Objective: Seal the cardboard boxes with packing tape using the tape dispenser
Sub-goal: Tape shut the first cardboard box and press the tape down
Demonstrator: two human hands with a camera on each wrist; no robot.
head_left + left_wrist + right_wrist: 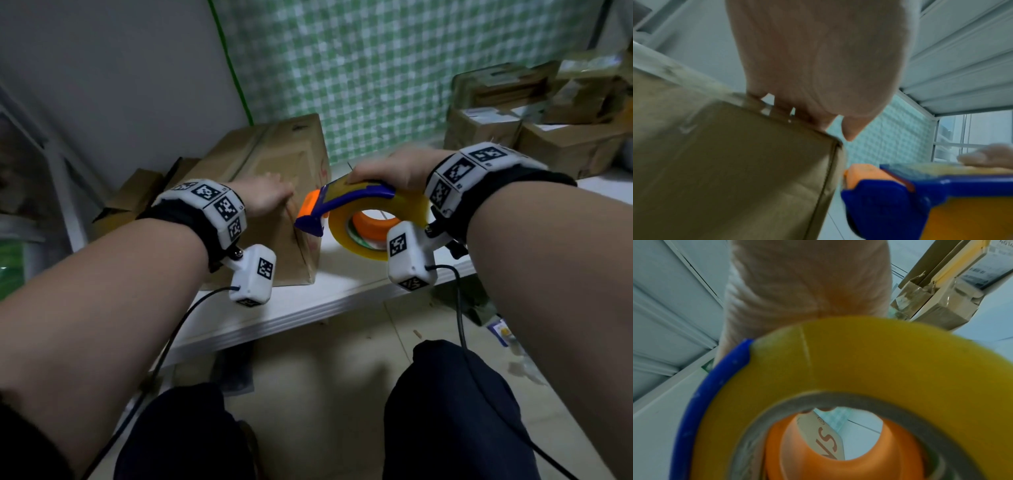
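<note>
A closed brown cardboard box [274, 161] lies on the white table [308, 308], one corner toward me. My left hand [269, 193] rests on its top near the front right edge. In the left wrist view the fingers [777, 108] lie over the box's [735, 170] top edge and the thumb hangs free. My right hand [380, 171] grips the blue and orange tape dispenser [342, 202] from above. The dispenser's orange nose sits just right of the box's near corner. Its yellow tape roll [859, 361] fills the right wrist view.
Several taped cardboard boxes [548, 120] are stacked at the back right of the table. Flattened cardboard [137, 195] lies behind the box on the left. A green checked sheet [376, 68] hangs on the back wall. My knees are below the table's edge.
</note>
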